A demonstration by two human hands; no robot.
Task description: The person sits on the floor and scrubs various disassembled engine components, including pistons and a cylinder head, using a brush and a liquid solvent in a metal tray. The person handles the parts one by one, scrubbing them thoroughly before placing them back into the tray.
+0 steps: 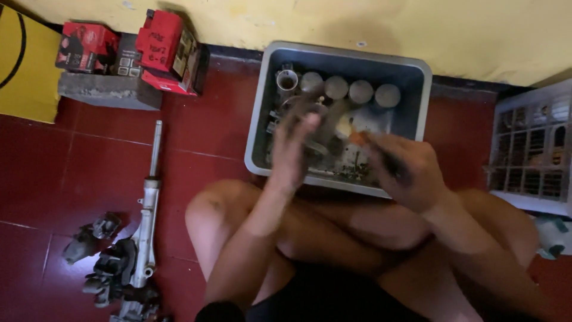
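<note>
A grey rectangular metal tray (260,113) sits on the red tiled floor before my crossed legs. Inside lie several round metal pistons (348,90) in a row and a heap of greasy engine parts. My left hand (293,149) is raised over the tray and grips a blurred grey metal part (325,128). My right hand (402,170) hovers at the tray's near edge, closed around a tool with an orange tip (359,138) that points toward the grey part.
A long metal shaft assembly (146,214) with dark cast parts lies on the floor at left. Red cartons (164,50) rest on a concrete block (107,90) by the yellow wall. A white plastic crate (530,149) stands at right.
</note>
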